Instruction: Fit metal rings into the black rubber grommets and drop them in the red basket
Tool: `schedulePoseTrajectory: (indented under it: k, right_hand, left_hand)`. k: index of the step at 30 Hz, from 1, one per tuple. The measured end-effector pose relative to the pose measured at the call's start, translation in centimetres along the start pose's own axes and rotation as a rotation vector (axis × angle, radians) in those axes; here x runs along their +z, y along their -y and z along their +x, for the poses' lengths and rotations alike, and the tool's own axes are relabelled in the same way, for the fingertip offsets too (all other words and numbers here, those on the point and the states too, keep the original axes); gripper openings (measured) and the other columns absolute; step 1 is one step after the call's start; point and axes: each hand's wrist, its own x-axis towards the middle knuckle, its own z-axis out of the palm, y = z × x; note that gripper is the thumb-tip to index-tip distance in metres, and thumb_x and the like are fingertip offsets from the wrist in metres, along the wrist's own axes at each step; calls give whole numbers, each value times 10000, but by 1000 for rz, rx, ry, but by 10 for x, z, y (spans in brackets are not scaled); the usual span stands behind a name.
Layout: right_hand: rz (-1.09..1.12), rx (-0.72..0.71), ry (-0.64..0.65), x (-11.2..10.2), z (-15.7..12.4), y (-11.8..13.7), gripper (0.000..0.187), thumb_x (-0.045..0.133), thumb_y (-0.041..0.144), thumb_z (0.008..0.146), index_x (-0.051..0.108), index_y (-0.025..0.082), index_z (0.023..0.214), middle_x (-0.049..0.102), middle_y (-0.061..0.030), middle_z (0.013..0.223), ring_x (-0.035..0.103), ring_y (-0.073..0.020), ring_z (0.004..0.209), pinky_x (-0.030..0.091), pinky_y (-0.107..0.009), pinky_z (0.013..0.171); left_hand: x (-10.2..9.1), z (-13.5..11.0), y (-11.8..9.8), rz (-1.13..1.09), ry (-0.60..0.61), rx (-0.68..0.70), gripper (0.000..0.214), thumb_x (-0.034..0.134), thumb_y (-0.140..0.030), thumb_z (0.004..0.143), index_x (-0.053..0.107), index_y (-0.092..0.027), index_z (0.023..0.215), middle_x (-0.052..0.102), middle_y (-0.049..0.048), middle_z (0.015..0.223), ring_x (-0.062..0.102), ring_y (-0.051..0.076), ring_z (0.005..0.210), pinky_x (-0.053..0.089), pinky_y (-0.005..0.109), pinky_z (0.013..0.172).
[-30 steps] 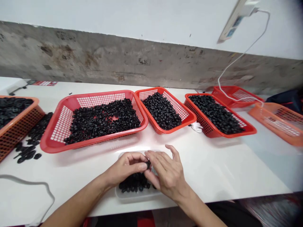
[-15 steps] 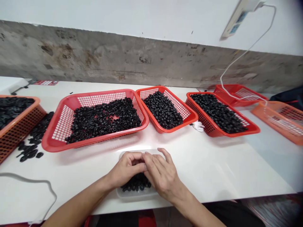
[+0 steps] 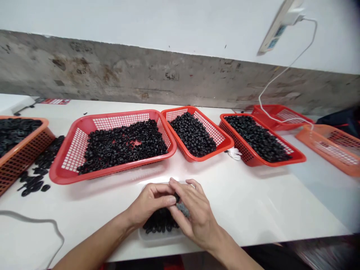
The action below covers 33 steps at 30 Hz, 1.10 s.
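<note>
My left hand (image 3: 150, 202) and my right hand (image 3: 195, 212) meet over a translucent plastic tub (image 3: 152, 240). A small black part (image 3: 176, 197) shows between them, held at my left thumb and forefinger tips. Curled around its other side are my right fingers, with the thumb lower down. Its exact shape is mostly hidden by the fingers. Inside the tub lie many small black round parts (image 3: 160, 222), with a greyish patch (image 3: 183, 209) showing under my right hand.
Behind the tub stand a wide red basket (image 3: 112, 175), a middle red basket (image 3: 194, 156) and a right red basket (image 3: 255, 162), all with black parts. An orange basket (image 3: 25, 150) is at left beside loose black pieces (image 3: 33, 183). A white cable (image 3: 284, 71) hangs at right.
My right fingers have shifted and opened slightly away from the thumb, so the black part between the hands now shows. The view has tilted a little.
</note>
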Motion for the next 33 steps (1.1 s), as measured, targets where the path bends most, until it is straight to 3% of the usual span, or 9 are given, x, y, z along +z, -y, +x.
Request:
schedulePoseTrajectory:
  k: [3, 6, 11, 15, 19, 24, 26, 28, 33]
  right_hand:
    - [96, 42, 27, -4, 0, 2, 599, 486, 85, 915, 354, 171, 1493, 521, -175, 1436, 566, -254, 1237, 454, -466, 999]
    - [184, 93, 30, -8, 0, 1, 547, 435, 61, 945, 427, 231, 1465, 422, -143, 1522, 524, -232, 1285, 470, -426, 1011]
    - [482, 353, 63, -6, -2, 1, 377, 487, 179, 990, 608, 322, 1317, 496, -64, 1475, 530, -212, 1293, 439, -388, 1079]
    - [673, 520, 9, 2, -3, -1, 249, 536, 269, 986, 701, 310, 1168, 544, -61, 1429, 518, -222, 1315, 443, -377, 1080]
    - [551, 403, -11, -1, 0, -2, 233, 542, 223, 974, 701, 278, 1135, 543, -85, 1422, 621, -202, 1173, 513, -360, 995]
    - [-60, 5, -72, -15, 3, -2, 417, 523, 38, 905, 632, 231, 1259, 626, -127, 1326, 640, -238, 1109, 480, -454, 970]
    - [-159, -53, -95, -18, 3, -1, 432, 513, 8, 892, 625, 205, 1260, 653, -137, 1288, 648, -244, 1097, 454, -477, 983]
    - [-63, 41, -106, -18, 3, -1, 368, 516, 34, 911, 645, 203, 1211, 670, -129, 1256, 655, -229, 1088, 489, -434, 955]
    - [428, 416, -75, -15, 4, -4, 200, 559, 203, 960, 710, 254, 1081, 687, -77, 1216, 661, -203, 1123, 550, -338, 947]
  left_hand:
    - [-1, 0, 2, -54, -43, -34, 235, 721, -303, 815, 779, -153, 986, 670, 27, 784, 534, 136, 725, 431, 245, 748]
    - [-2, 1, 2, -101, -62, -55, 251, 737, -335, 799, 777, -142, 954, 637, 19, 735, 496, 116, 672, 413, 228, 684]
    - [-3, 2, -1, -169, -72, -78, 210, 783, -312, 734, 772, -143, 858, 641, 23, 738, 511, 116, 671, 421, 229, 674]
    - [-3, 2, -3, -195, -91, -106, 231, 796, -303, 713, 774, -140, 875, 642, 24, 728, 512, 107, 656, 420, 221, 663]
    - [-5, 2, -3, -208, -51, -114, 230, 802, -321, 715, 760, -136, 844, 620, 18, 731, 498, 99, 646, 410, 213, 643]
    - [-7, 3, 0, -172, -46, -95, 220, 787, -327, 751, 749, -134, 850, 617, 12, 710, 498, 99, 646, 406, 216, 654]
    - [-7, 3, 1, -159, -51, -90, 235, 791, -330, 754, 757, -139, 888, 632, 13, 714, 512, 100, 651, 410, 220, 665]
    - [-7, 3, 3, -152, -53, -97, 274, 796, -338, 754, 763, -147, 948, 654, 16, 725, 531, 101, 654, 420, 225, 674]
    - [-6, 2, 6, -135, -61, -124, 286, 811, -316, 745, 748, -167, 981, 701, 20, 735, 589, 106, 647, 436, 220, 652]
